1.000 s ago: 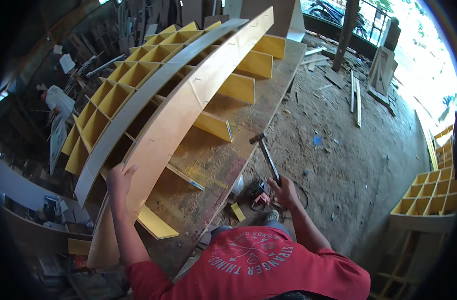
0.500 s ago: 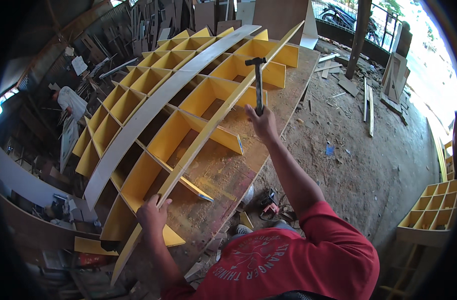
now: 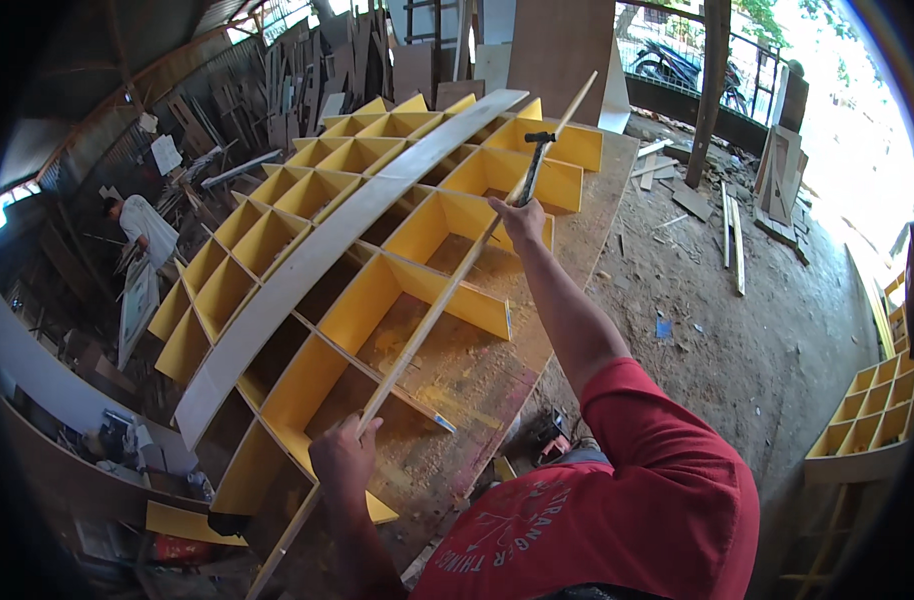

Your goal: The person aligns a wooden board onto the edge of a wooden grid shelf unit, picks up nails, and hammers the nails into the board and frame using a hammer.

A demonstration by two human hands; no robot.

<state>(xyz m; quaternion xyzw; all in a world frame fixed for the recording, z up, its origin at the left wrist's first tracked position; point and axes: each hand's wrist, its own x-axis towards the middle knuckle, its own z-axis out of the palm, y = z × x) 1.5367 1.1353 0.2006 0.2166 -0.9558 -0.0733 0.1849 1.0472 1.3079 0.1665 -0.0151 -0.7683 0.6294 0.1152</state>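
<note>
Dusty bench (image 3: 482,398) with a yellow frame (image 3: 360,297) on it, a strip (image 3: 434,311) and a hammer (image 3: 534,165) in hand above.
The strip runs lengthwise, thin edge up, over the frame's ribs, between a pale board (image 3: 382,183) and the bench's right edge; whether it touches the ribs cannot be told. The hands are well apart: the left hand (image 3: 347,455) is clamped on the strip's near part, the right hand (image 3: 522,222) wrapped round the hammer's handle, toward the bench's far right corner.
</note>
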